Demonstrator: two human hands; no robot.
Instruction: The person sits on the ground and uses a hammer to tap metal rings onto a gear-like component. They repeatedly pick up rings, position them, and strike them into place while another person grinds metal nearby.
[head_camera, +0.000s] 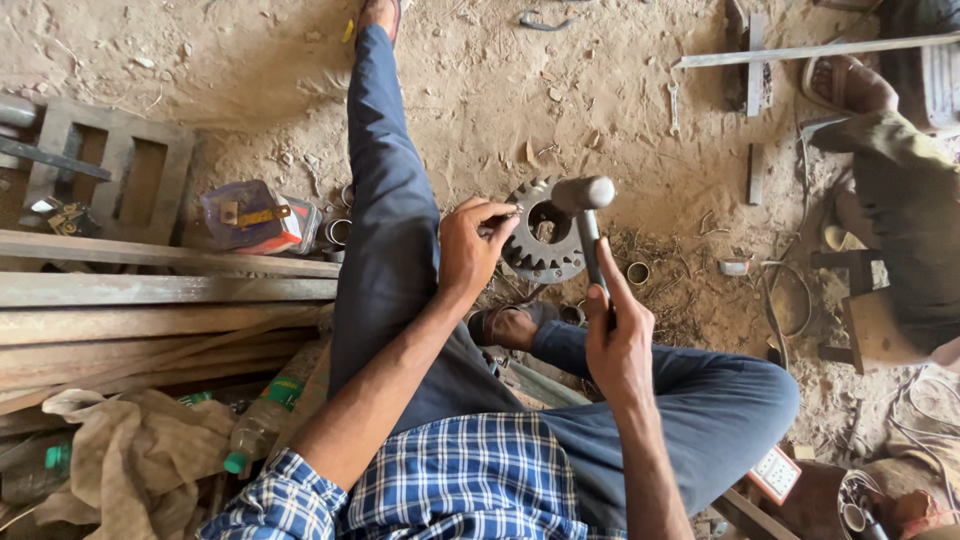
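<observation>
In the head view, you sit on the sandy floor (480, 90) with one leg stretched out and the other folded. Your left hand (470, 245) is closed around a thin metal pin (505, 212), pinching it at the rim of the toothed gear (540, 240). The gear lies flat on the floor, just in front of your folded foot. Your right hand (618, 335) grips the handle of the hammer (585, 215) low down, with the first finger laid along the shaft. The hammer head hangs right above the gear's middle opening.

To strike well, I think you should hold the pin upright and keep your fingertips low, away from its top. Let the hammer face meet it squarely, with short blows. The gear has no support under it except sand, so it may tilt.

To your left lie long wooden planks (150, 290) and a plastic bottle (262, 420). Another person's sandalled foot (845, 85) is at the top right.
</observation>
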